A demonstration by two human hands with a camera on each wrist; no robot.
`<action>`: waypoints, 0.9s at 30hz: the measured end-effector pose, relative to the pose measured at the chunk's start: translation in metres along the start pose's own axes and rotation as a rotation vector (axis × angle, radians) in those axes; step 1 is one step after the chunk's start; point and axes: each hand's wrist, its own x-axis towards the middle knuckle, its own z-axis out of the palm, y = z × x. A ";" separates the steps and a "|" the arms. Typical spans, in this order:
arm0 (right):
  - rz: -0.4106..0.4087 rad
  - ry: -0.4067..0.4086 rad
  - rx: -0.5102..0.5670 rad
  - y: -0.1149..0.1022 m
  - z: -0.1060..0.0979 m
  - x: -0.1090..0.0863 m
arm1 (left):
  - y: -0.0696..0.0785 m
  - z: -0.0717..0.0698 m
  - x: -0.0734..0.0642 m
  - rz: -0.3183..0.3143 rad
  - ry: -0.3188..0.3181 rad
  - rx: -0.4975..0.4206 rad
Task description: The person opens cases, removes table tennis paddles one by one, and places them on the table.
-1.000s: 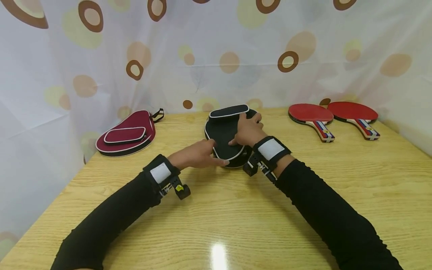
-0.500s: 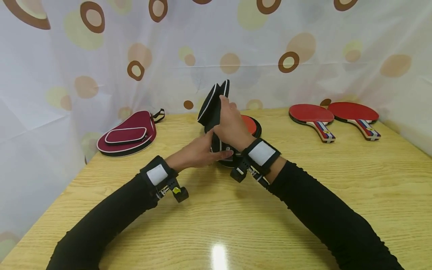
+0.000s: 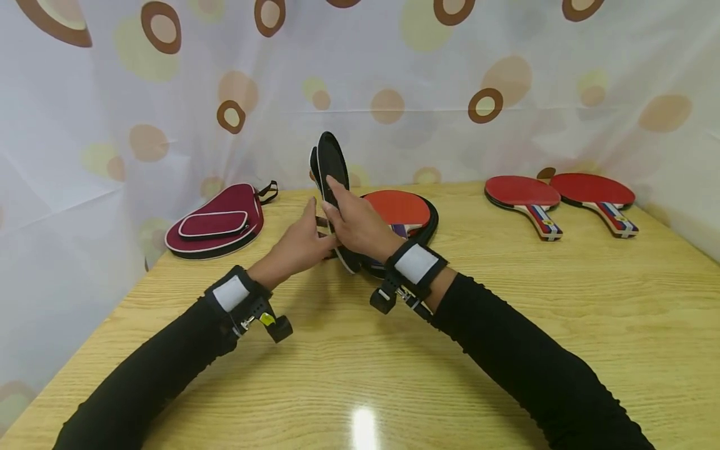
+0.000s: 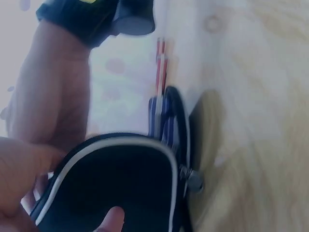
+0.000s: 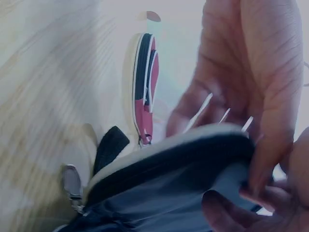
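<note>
A black bat case (image 3: 332, 164) with white piping lies unzipped, its lid raised nearly upright and leaning left. My right hand (image 3: 360, 225) holds the lid from its inner side, fingers by the edge. My left hand (image 3: 298, 244) is at the lid's outer side, thumb up, its fingertips touching near the lower part. In the left wrist view a fingertip rests on the black pocket (image 4: 120, 183). Inside the case's base lies a table tennis bat (image 3: 399, 209) with an orange-red face, its handle partly hidden by my right hand.
A maroon bat case (image 3: 216, 225) with a strap lies closed at the left. Two red table tennis bats, the nearer one (image 3: 520, 190) and the farther one (image 3: 593, 189), lie at the right back. A patterned curtain (image 3: 394, 75) hangs behind the wooden table (image 3: 450, 369).
The lid of the black case has been lifted and swung left, uncovering the bat inside. My right hand moved left with it, and my left hand shifted left too.
</note>
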 end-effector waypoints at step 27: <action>0.163 -0.458 -0.441 0.057 0.001 -0.013 | -0.039 -0.019 0.007 -0.222 -0.120 0.626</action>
